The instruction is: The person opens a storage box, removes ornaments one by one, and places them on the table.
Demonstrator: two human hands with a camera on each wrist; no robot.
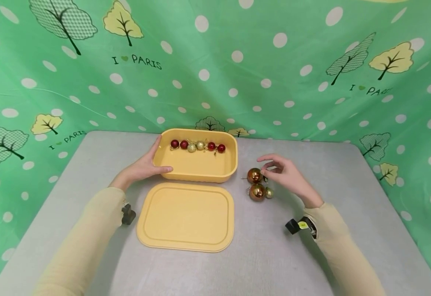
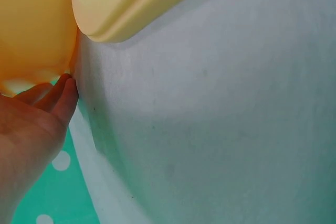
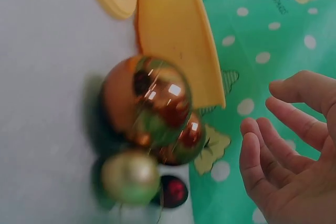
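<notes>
My left hand (image 1: pixel 144 165) holds the left end of a yellow plastic box (image 1: pixel 231 176), its thumb over the rim near the front corner and its fingers along the outer wall. A row of small baubles lies in the box: dark red balls (image 1: pixel 184 144), gold glitter balls (image 1: pixel 200 145) and brighter red balls (image 1: pixel 211 146). To the right, my right hand (image 1: pixel 282 172) hovers beside two large shiny copper baubles (image 1: pixel 257 192), its fingers loosely bent with nothing between them. Next to these are a small gold bauble (image 3: pixel 131 177) and a small dark red bauble (image 3: pixel 174 191).
A yellow lid (image 1: pixel 185 218) lies flat on the grey table (image 1: pixel 259 255), in front of the box. Behind the table hangs a green curtain (image 1: pixel 237 82) with white dots and printed trees. Both wrists carry small black cameras (image 1: pixel 293 226).
</notes>
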